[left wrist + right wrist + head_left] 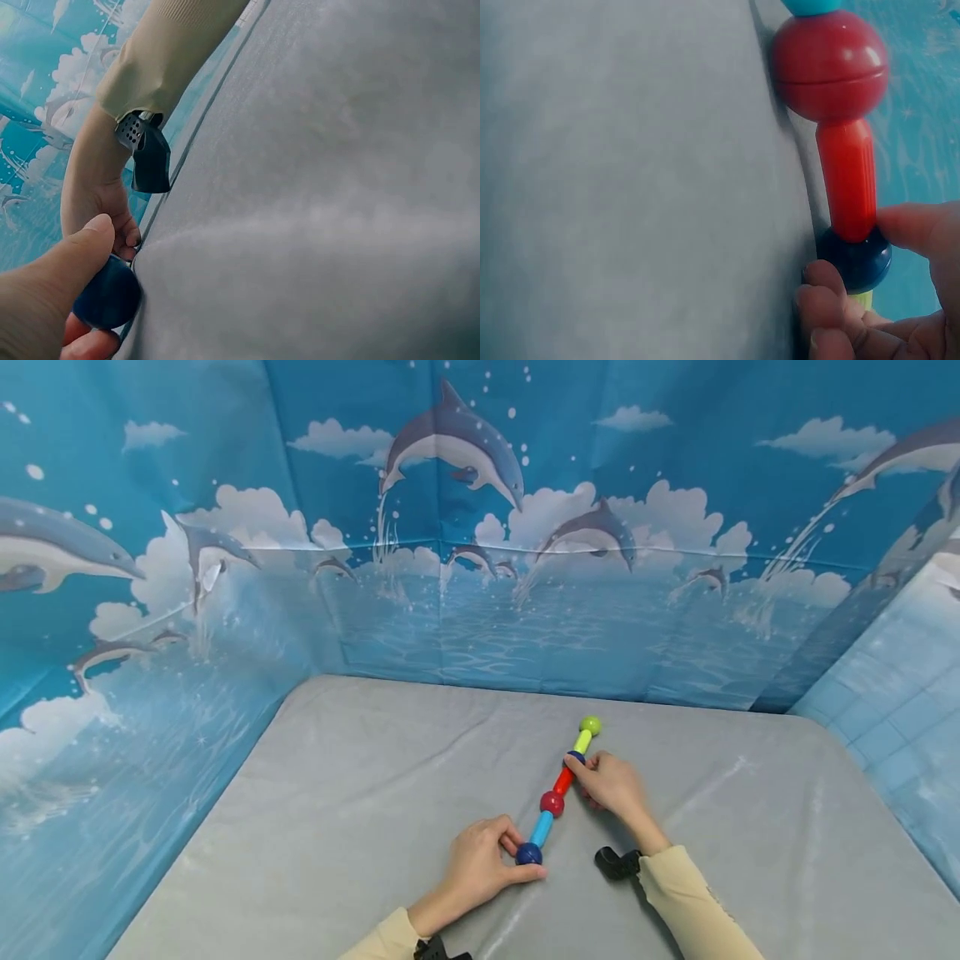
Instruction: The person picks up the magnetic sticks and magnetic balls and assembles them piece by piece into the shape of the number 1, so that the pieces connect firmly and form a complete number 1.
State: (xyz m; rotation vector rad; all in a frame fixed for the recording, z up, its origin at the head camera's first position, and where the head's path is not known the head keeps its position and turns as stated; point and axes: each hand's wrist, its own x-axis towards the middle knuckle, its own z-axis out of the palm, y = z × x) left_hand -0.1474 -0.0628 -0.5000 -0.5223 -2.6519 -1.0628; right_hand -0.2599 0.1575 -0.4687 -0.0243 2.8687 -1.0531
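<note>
A straight chain of balls and rods lies slanting across the grey surface. From its far end it runs green ball (591, 725), yellow-green rod (583, 742), dark blue ball (857, 262), red rod (848, 180), red ball (830, 67), light blue rod (542, 829) and a second dark blue ball (528, 854). My left hand (480, 862) holds that near dark blue ball between thumb and fingers. Farther up, my right hand (613, 783) pinches the other dark blue ball, its thumb close to the red rod. The fingers partly cover both blue balls.
The grey covered table (360, 752) spreads around the chain. Blue dolphin-print sheets (450, 610) stand as walls at the back and both sides. A black wrist mount (617, 863) sticks out from the right wrist, and another (438, 950) is on the left wrist.
</note>
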